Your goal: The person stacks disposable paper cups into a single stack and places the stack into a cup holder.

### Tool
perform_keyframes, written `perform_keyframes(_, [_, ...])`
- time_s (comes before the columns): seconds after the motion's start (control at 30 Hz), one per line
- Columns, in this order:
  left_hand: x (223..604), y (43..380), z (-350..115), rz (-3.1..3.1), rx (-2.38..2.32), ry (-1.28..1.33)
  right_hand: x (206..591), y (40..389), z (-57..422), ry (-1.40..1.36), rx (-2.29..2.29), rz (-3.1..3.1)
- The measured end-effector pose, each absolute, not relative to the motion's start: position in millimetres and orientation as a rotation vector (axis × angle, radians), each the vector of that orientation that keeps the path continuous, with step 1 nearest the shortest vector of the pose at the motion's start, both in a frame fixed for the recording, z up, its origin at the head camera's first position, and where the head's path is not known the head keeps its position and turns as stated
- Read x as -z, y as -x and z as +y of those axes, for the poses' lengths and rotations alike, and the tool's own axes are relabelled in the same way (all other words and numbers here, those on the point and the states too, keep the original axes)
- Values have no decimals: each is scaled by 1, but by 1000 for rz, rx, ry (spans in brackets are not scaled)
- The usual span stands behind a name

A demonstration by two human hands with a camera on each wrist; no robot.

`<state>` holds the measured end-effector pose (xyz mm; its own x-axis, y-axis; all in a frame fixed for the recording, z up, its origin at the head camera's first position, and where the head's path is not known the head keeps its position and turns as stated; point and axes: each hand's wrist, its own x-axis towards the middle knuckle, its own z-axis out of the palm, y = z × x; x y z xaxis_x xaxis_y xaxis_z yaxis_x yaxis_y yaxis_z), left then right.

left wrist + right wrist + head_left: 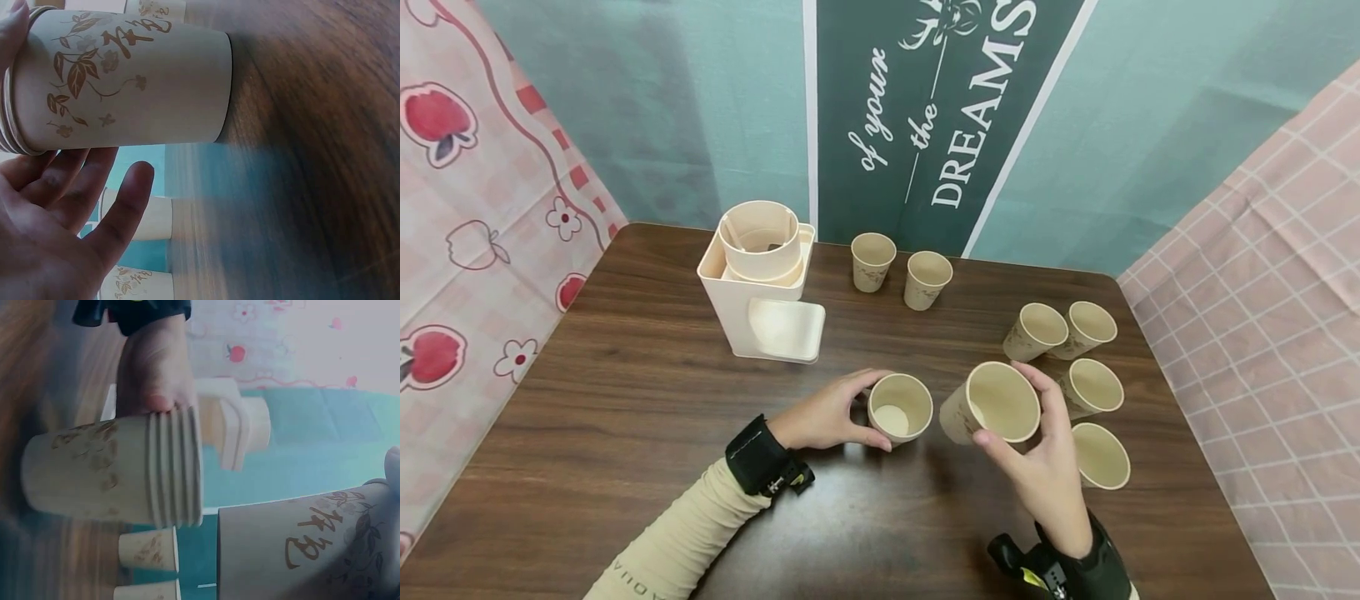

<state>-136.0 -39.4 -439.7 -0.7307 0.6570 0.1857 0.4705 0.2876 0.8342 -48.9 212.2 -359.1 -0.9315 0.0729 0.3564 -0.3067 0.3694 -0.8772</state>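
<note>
My left hand [827, 414] grips a stack of nested paper cups [901, 446]; in the right wrist view several rims of the stack [172, 469] show. Its thumb and fingers lie around the sides near the top. To the right, my right hand [1048, 467] holds another paper cup [958, 414] between thumb and fingers, tilted with its mouth toward me. A brown leaf print marks this cup [312, 540] in the right wrist view. A small gap separates the cup from the stack. Whether the stack touches the table is hard to tell.
On the brown wooden table [610, 400], a cream cup dispenser [730, 321] with a round tube stands back left. Two paper cups, one left [871, 275] and one right [922, 293], stand at the back. Several more, including a front one [1105, 458], stand at the right.
</note>
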Motion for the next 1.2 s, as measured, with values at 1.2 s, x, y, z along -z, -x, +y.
perform_keyframes(1.2, [436,135,-40,2315,-1461,-1075,374,76,162,-411,-1657,-2427])
